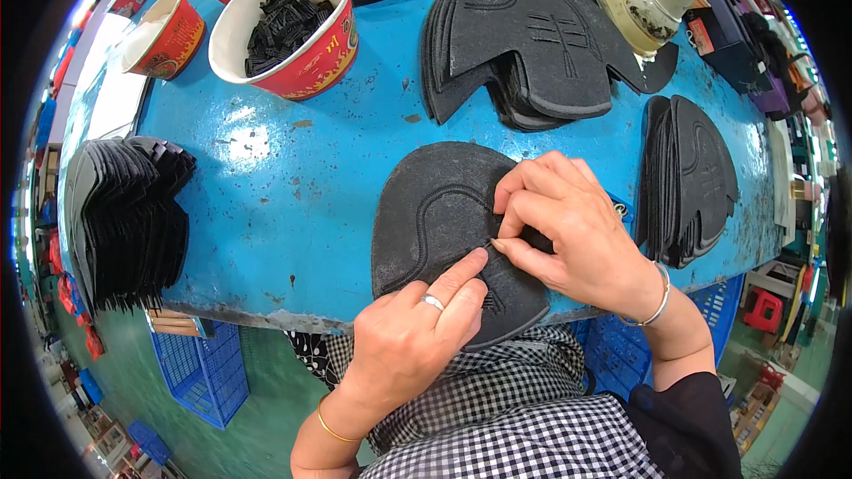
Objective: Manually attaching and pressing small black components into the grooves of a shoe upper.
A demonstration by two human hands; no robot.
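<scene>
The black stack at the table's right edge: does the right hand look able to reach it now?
Probably yes: the black stack stands near the right hand, and only a small metallic item shows between them. The hand, however, is occupied at the black piece.

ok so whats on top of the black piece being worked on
The left hand and right hand are over the black piece; a curved line shows on its surface. What lies beneath the hands is covered.
</scene>
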